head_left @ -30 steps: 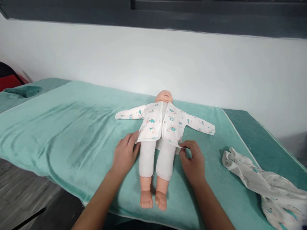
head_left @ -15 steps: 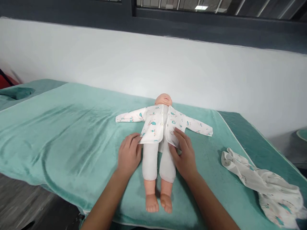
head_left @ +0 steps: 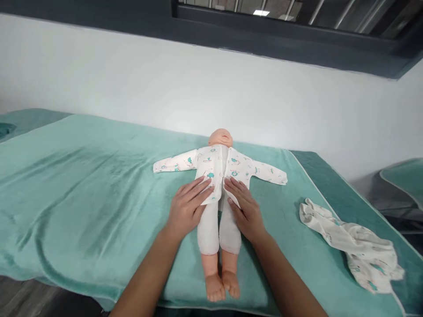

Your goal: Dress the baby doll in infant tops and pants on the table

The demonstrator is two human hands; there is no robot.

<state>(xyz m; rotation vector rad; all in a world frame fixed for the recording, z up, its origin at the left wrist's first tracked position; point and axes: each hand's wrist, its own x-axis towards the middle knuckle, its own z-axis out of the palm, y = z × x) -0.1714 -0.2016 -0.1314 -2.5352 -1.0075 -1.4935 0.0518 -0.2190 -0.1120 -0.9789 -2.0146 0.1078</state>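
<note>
A baby doll [head_left: 209, 233] lies on its back with its feet towards me. It wears a white printed jacket [head_left: 209, 165] whose front edges lie side by side, a narrow gap between them; small buttons show along one edge. Both sleeves are stretched out sideways. My left hand [head_left: 188, 206] rests with fingers outstretched on the lower left front of the jacket. Lying flat on the lower right front is my right hand [head_left: 246, 209], its fingertips near the jacket's inner edge. The hands cover parts of the hem.
A green plush cover [head_left: 99, 198] spreads over the bed, against a white wall [head_left: 165, 88]. Crumpled printed white clothing [head_left: 357, 246] lies on the right. Above the wall runs a dark window frame [head_left: 280, 39]. A green-topped surface [head_left: 405, 178] stands at the far right.
My right hand has let go of the jacket's lower right corner and moved inward onto its front. My left hand has moved from the hem's edge onto the left front. The view has shifted right.
</note>
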